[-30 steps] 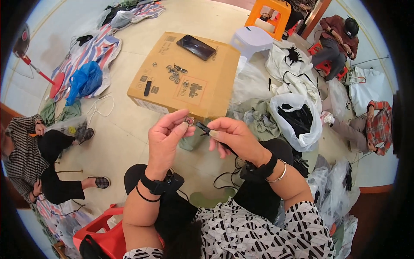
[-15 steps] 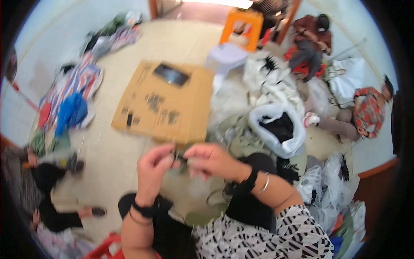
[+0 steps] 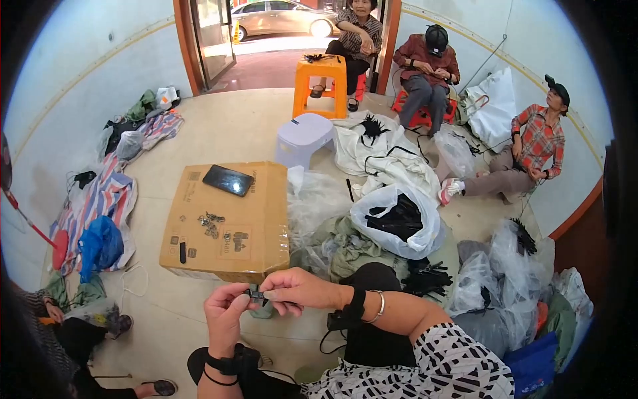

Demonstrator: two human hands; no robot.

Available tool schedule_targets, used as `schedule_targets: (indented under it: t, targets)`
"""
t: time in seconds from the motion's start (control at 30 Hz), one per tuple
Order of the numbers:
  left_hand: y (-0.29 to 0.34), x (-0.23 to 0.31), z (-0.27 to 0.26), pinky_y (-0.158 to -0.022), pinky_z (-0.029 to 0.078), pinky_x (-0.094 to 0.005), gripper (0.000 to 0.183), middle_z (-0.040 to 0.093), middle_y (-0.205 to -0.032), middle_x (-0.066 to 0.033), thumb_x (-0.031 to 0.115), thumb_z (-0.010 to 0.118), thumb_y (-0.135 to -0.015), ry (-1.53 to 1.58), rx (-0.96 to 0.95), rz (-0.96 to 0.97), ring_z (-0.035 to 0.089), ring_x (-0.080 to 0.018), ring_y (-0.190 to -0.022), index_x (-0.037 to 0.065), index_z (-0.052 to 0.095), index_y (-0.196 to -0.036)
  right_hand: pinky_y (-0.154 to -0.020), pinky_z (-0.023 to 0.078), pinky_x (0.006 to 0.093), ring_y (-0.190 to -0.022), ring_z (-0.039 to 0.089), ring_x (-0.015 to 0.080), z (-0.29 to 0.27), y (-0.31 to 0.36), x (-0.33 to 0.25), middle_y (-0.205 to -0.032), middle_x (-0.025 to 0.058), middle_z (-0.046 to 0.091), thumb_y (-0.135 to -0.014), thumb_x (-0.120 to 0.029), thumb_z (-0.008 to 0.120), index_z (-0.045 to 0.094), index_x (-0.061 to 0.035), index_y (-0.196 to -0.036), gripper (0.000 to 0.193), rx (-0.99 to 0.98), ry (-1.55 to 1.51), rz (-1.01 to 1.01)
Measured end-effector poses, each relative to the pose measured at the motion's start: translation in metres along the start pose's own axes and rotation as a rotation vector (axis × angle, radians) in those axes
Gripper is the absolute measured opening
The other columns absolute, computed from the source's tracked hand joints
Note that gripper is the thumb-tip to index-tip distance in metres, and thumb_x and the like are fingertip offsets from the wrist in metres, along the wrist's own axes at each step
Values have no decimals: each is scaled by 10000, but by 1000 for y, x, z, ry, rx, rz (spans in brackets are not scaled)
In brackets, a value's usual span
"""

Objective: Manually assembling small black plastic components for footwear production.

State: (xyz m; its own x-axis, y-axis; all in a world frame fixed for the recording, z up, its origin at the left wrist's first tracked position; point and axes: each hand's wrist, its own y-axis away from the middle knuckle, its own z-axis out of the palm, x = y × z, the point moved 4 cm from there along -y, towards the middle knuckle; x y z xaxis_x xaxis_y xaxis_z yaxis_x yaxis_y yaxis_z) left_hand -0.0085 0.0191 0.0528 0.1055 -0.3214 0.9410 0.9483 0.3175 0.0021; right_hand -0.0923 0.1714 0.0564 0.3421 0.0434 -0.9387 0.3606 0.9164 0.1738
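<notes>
We see a small, dark, narrow piece [image 3: 255, 294] held at the fingertips, just beyond the near edge of the brown cardboard box [image 3: 269, 213]; matte black mostly, one pale glint, exact shape too small to tell. Left hand [image 3: 224, 314]: thumb and fingers pinched on it. Right hand [image 3: 298, 291]: pinched on its other end, hands close together. On the box we note a glossy black rectangular phone [image 3: 228, 180], a loose heap of small silvery metal bits [image 3: 211, 225], and a short flat black strip [image 3: 183, 253]. Right: crinkly translucent white plastic bag [image 3: 427, 241], limp black strips [image 3: 399, 219] inside.
</notes>
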Motion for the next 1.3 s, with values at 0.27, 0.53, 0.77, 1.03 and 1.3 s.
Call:
schedule_targets:
  t: [0.27, 0.53, 0.77, 1.03, 1.3]
  targets:
    - [5, 7, 10, -659, 533, -265, 161, 642, -826, -93, -9, 594, -812, -163, -55, -20, 631, -151, -702, -44, 604, -969, -441, 360, 159, -472, 457, 21, -1, 2, -1, -656, -7, 574, -934, -190, 504, 590, -40, -1001, 185, -20, 50, 9]
    - [-10, -7, 21, -629, 469, -221, 195, 636, -815, -24, 89, 620, -828, -300, -152, -30, 581, -71, -707, -8, 623, -997, -402, 363, 184, -438, 475, 53, -8, 9, -11, -634, 11, 590, -906, -184, 532, 588, -36, -912, 159, 167, 159, 76]
    - [-8, -7, 9, -593, 434, -182, 166, 608, -769, 5, 64, 630, -831, -91, -138, 11, 548, -39, -665, 3, 628, -985, -400, 402, 186, -448, 526, 95, 0, 1, -7, -682, 68, 611, -841, -38, 576, 550, -4, -971, 137, 168, 99, 65]
    - [-7, -6, 10, -632, 454, -196, 179, 618, -828, -10, 68, 629, -831, -8, -196, 20, 554, -46, -706, 0, 620, -996, -417, 432, 183, -607, 608, 108, -3, -5, 0, -904, 88, 639, -788, -25, 604, 575, 7, -967, 184, 264, 192, 13]
    - [-12, -6, 5, -644, 483, -212, 175, 620, -847, -26, 59, 632, -824, 50, -171, 7, 585, -71, -701, -11, 607, -982, -469, 458, 207, -599, 606, 119, 1, -6, -6, -890, 104, 648, -808, -52, 582, 579, 10, -919, 127, 188, 84, -24]
